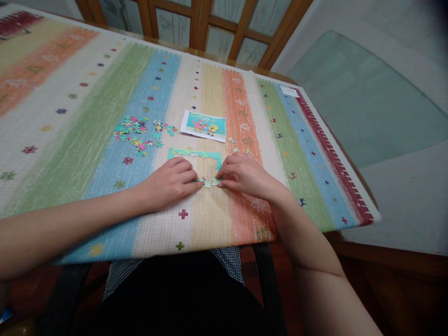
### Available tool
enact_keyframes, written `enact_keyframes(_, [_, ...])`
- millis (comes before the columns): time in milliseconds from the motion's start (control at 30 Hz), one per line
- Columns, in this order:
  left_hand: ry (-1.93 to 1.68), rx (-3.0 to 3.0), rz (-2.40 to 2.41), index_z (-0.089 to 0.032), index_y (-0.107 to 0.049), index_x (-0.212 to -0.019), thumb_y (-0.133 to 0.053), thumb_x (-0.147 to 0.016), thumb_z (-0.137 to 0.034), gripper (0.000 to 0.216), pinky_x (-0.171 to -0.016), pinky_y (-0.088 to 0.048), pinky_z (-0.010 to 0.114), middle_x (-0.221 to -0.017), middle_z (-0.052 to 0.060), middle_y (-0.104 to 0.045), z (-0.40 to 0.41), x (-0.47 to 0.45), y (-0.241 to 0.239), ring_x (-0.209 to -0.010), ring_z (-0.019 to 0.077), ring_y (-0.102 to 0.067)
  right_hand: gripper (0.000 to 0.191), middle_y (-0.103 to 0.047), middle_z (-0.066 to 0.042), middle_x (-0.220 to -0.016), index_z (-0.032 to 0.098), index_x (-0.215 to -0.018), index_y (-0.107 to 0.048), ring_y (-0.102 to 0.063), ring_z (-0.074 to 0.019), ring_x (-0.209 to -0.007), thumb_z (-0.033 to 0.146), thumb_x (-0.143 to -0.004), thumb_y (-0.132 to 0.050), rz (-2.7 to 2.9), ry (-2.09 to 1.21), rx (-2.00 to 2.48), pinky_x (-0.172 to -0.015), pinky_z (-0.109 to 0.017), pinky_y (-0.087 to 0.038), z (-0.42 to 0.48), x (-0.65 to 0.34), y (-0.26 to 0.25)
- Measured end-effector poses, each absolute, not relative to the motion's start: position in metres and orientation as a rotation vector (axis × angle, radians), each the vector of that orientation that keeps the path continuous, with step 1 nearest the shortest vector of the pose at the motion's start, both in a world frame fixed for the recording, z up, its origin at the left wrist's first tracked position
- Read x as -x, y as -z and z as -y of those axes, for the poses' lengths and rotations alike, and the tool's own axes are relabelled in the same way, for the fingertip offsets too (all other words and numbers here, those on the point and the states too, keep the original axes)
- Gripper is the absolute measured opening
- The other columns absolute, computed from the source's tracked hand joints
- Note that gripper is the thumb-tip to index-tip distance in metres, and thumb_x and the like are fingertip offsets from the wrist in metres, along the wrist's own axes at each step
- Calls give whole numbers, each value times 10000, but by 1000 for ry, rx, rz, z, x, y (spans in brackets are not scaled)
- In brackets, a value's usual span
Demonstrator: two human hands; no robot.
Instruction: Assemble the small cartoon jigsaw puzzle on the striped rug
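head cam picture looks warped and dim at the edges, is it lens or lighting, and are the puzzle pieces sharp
Head view: the wide lens bows the edges of the striped cloth; corners go dark, below the cloth most; light on the cloth is soft, no hard shadows under the left hand or right hand; loose pieces are too soft for detail.

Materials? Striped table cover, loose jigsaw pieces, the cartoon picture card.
Pastel striped table cover: looks like woven fabric, matte; ribbed weave lines show. Small colourful loose jigsaw pieces: probably printed cardboard, flat with cut tabs; too small to confirm. Rectangular white-bordered cartoon picture card: thin printed paper or card, lying flat; finish unclear.
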State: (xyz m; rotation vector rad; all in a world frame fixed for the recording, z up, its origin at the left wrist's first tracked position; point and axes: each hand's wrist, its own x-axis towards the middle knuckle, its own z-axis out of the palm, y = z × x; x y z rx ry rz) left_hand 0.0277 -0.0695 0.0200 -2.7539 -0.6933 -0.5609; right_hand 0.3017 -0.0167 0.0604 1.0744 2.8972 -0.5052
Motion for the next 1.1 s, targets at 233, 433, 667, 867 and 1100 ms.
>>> enact_keyframes(233, [565, 2748, 823, -189, -763, -1056, -628, -1077, -353, 214, -889, -463, 381, -885, 43, -708, 69, -37, -18, -907, 231, -590, 205, -755, -96, -1075, 194, -1102, -819, -617, -285, -1090, 305, -934, -858, -2907, 490, -1078, -956, -395, -403, 17, -300, -60])
enact_keyframes(433, [570, 2729, 883, -208, -774, -1140, -668, -1052, -436, 266, -831, -414, 375, -885, 43, -685, 66, -45, -17, -893, 236, -564, 165, -759, -96, -1046, 208, -1095, -834, -620, -282, -1066, 291, -953, -830, -2905, 474, -1060, -931, -393, -404, 17, -300, -60])
enact_keyframes(667, [591, 2666, 843, -212, -785, -1004, -625, -1077, -414, 268, -827, -419, 373, -830, 33, -661, 63, -47, -13, -861, 223, -549, 163, -771, -93, -1008, 201, -1076, -842, -634, -283, -1048, 287, -938, -842, -2907, 506, -1054, -936, -405, -411, 15, -298, -59])
enact_keyframes(867, [564, 2602, 755, -195, -767, -1028, -622, -1083, -395, 253, -861, -436, 384, -812, 21, -667, 64, -48, -15, -849, 218, -556, 167, -770, -92, -996, 198, -1080, -841, -642, -273, -1013, 282, -935, -840, -2926, 526, -1043, -916, -397, -413, 13, -300, -56])
enact_keyframes(1100, [554, 2538, 734, -196, -755, -1006, -608, -1092, -397, 263, -854, -458, 377, -783, 7, -656, 67, -49, -15, -827, 214, -571, 152, -775, -92, -1003, 208, -1068, -841, -648, -279, -1019, 271, -931, -831, -2941, 513, -1038, -906, -398, -415, 13, -301, -54])
